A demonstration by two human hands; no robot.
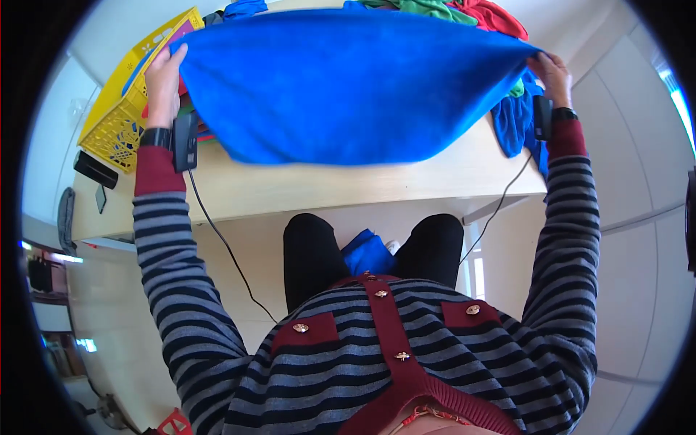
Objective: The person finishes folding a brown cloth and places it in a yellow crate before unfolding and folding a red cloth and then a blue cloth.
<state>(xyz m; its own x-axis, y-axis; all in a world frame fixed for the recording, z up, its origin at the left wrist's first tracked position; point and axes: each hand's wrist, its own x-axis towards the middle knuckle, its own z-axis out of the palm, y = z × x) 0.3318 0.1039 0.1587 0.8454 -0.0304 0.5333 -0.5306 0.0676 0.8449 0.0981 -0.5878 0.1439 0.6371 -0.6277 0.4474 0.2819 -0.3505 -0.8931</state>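
A large blue cloth [348, 90] is stretched wide in the air above the table, its lower edge sagging toward me in a curve. My left hand [163, 81] pinches its upper left corner between thumb and fingers. At the opposite corner, my right hand [554, 78] is closed on the fabric with the arm extended. The cloth looks smooth and plain, and it hides much of the tabletop behind it. Each wrist wears a black strap with a small black box attached.
The pale table [348, 187] spans the front. A yellow plastic basket [116, 134] with cloths stands at left, near a black cylinder [96, 170]. Blue cloths [512, 123] hang at right; green and red cloth [493, 18] lies behind. Another blue cloth [367, 252] shows between my knees. Cables run from both wrists.
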